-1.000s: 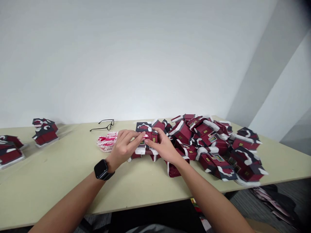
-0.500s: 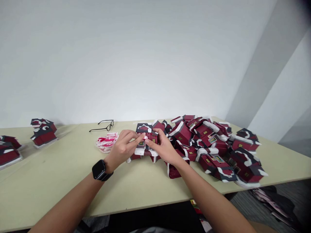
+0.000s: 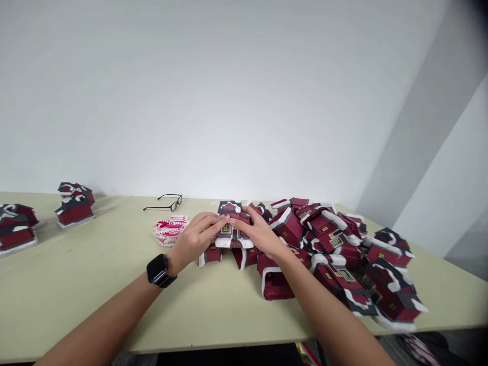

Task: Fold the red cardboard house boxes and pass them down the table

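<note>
A small dark-red model house [image 3: 229, 207] with a grey, snow-edged roof and yellow windows faces me at the middle of the table. My right hand [image 3: 262, 233] is closed around its right side, with the thumb across its front. My left hand [image 3: 199, 235] has its fingers pressed together, their tips at the house front and meeting the right thumb. What lies under these fingertips is hidden. Another red house piece with white edging [image 3: 244, 256] lies just below the house. Left of my left hand sits a small heap of red-and-white striped pieces [image 3: 170, 227].
A large pile of similar model houses [image 3: 324, 229] covers the table's right side. Several more houses [image 3: 76, 208] stand at the far left. Black eyeglasses [image 3: 173, 206] lie near the wall. The table's front edge [image 3: 213, 348] runs close to me.
The view has tilted slightly, so the table sits lower. A small red-and-white piece seen between my fingertips is now covered. Both hands stay at the house.
</note>
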`<state>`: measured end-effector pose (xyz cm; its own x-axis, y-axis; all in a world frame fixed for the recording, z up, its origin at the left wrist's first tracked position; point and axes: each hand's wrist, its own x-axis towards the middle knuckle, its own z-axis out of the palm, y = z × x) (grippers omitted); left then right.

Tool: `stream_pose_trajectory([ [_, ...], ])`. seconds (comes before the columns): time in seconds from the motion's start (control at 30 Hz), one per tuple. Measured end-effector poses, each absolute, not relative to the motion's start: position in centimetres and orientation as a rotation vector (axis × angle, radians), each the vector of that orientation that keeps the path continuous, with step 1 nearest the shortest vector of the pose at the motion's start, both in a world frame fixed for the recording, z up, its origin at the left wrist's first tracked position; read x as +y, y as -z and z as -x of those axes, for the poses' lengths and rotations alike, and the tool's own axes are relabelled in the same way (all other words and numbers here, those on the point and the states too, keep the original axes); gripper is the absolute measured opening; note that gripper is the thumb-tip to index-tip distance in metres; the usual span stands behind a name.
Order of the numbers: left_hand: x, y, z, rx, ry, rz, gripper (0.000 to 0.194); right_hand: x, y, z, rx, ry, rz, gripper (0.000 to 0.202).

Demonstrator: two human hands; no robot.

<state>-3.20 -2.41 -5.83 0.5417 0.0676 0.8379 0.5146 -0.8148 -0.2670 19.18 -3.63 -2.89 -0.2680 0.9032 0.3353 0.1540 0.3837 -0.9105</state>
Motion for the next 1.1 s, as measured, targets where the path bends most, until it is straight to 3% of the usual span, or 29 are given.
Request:
stream_pose_trajectory([
  [0.27,-3.0,5.9,2.9,-0.371,1.306,2.256,0.055,-4.5,4.3,-19.5,-1.466,-1.341,0.903,0.083],
  [0.7,-2.6,6.0,2.1,-0.555,1.558,2.202,0.032,-4.3,4.4,-19.5,-1.509,-1.219,0.859,0.074],
  [1.1,-2.3,6.4,2.3,-0.502,1.482,2.231,0.045,-4.2,4.8,-19.5,-1.572,-1.094,0.893,0.078],
])
